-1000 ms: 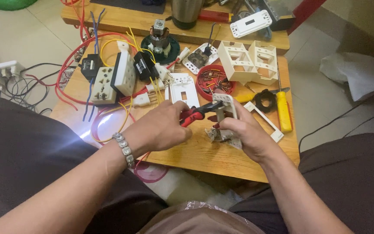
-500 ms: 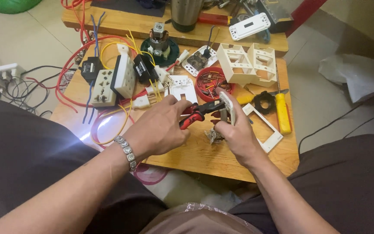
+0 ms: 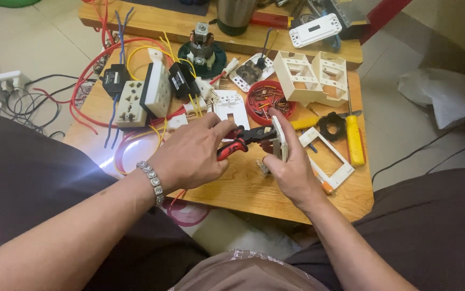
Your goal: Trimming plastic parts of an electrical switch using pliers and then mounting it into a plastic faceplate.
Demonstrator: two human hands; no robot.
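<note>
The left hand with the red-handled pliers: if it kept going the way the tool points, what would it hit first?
Most likely the white switch plate held upright in the right hand. The left hand aims the red-handled pliers right at it; their tips look touching, though depth is unclear.

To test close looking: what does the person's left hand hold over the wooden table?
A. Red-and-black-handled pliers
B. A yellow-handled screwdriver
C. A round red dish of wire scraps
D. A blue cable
A: the left hand grips the red-and-black-handled pliers, whose tip meets the white switch part held upright in the right hand.
</note>
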